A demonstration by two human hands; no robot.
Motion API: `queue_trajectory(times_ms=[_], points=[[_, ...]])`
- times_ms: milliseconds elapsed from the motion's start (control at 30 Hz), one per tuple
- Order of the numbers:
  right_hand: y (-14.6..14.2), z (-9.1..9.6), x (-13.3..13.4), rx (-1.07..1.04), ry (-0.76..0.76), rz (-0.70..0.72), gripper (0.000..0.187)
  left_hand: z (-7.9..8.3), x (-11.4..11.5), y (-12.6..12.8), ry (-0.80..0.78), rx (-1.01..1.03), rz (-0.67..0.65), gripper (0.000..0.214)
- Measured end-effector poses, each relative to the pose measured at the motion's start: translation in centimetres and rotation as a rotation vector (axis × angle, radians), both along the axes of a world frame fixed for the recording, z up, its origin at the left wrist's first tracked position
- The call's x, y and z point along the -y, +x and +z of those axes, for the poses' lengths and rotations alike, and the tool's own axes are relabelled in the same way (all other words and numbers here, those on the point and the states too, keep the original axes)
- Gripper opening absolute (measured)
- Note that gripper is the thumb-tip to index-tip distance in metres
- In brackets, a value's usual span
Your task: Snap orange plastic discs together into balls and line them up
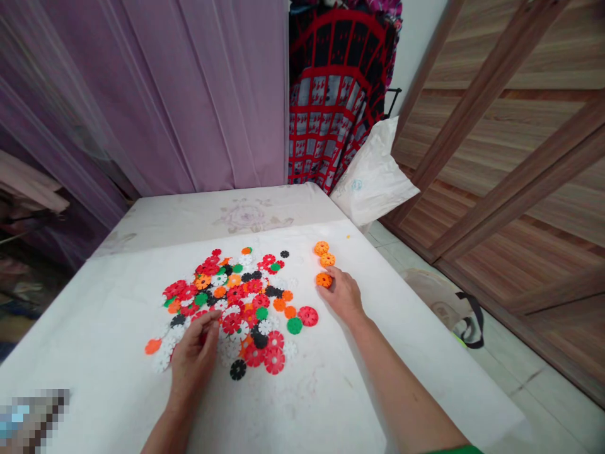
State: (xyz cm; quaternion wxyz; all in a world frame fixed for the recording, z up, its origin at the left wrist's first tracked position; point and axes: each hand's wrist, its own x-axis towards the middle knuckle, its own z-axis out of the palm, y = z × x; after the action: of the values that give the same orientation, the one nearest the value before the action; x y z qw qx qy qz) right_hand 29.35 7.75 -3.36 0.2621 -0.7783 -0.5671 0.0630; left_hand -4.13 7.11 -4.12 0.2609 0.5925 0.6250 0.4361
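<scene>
A loose pile of round plastic snowflake discs (236,302) in red, white, orange, green and black lies on the white table (94,315). Off to its right sit three orange discs (324,260) in a short row. My right hand (343,293) reaches there and its fingertips pinch the nearest orange disc (324,279), which rests on the table. My left hand (193,356) lies at the pile's near left edge, fingers curled and pressed together over a red disc that peeks out beneath them.
Purple curtains (189,94) hang behind the table. A red and black patterned cloth (331,94) and a white plastic bag (373,176) stand at the far right corner. A wooden panel wall (520,157) and tiled floor run along the right.
</scene>
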Motion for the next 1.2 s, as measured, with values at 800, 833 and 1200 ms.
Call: queue_trajectory(times_ms=[800,833,1200], points=[[-1.2,-1.7,-1.2,-0.026,0.104,0.214,0.038,0.0,0.3,0.3,-0.021,0.051,0.029,0.038],[-1.2,-1.7,-1.2,-0.031,0.101,0.212,0.039,0.1,0.3,0.3,-0.02,0.07,0.037,0.038],[-0.8,-2.1,-0.1,-0.32,0.341,0.048,0.036,0.8,0.5,0.4,-0.026,0.267,0.183,0.038]])
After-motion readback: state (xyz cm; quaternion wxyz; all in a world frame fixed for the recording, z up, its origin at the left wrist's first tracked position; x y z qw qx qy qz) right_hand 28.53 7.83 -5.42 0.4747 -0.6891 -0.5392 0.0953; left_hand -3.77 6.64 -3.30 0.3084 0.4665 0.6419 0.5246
